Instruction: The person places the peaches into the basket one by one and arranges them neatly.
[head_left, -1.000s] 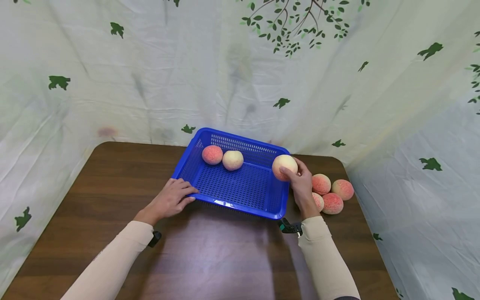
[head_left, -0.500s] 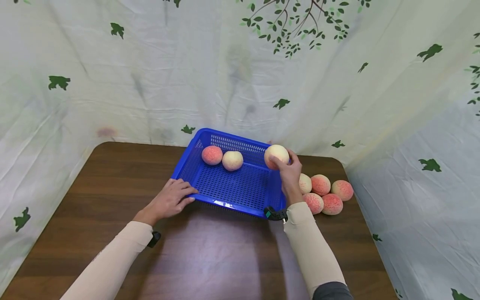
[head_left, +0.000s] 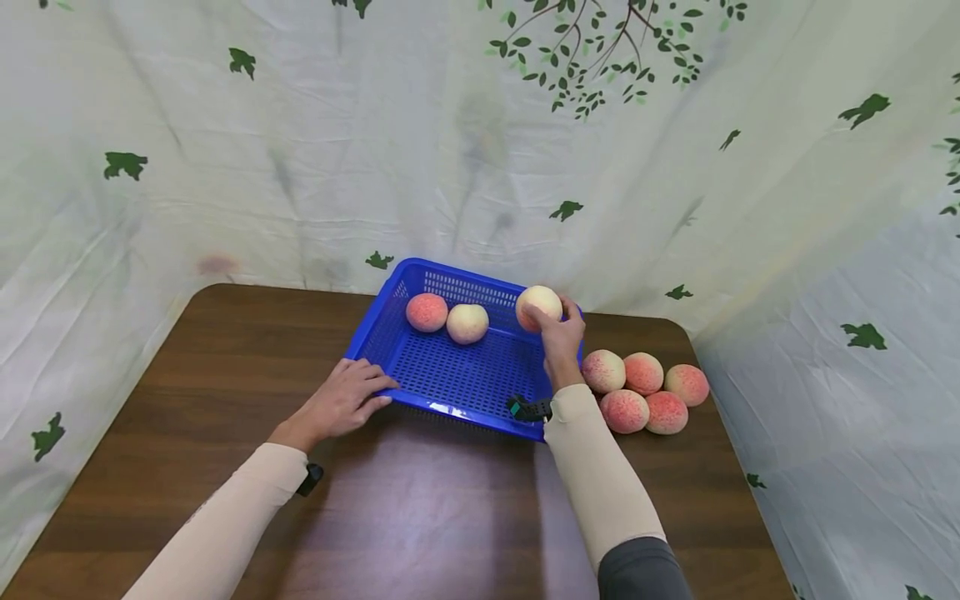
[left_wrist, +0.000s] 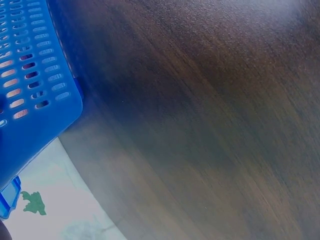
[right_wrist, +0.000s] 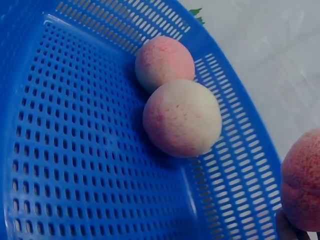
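My right hand [head_left: 564, 342] holds a pale peach [head_left: 543, 302] over the right back part of a blue plastic basket [head_left: 450, 409]. In the right wrist view this peach [right_wrist: 304, 182] shows pinkish at the right edge, with a fingertip below it. Two peaches lie side by side in the basket's back left: a redder one [head_left: 427, 312] and a cream-coloured one [head_left: 468, 323]. At the front left corner my left hand [head_left: 341, 400] grips the rim, fingers over it and thumb on the outer side. The left wrist view shows mostly the basket's slotted wall [left_wrist: 47, 75].
Several more peaches [head_left: 643, 373] sit clustered on the brown wooden table [head_left: 247, 367], just right of the basket. A pale cloth curtain [head_left: 420, 150] with green leaf prints hangs behind the table and down its right side.
My right hand has carried the peach leftward and a little farther back, farther in over the basket. More of the peach cluster is uncovered. The left hand stays on the rim.
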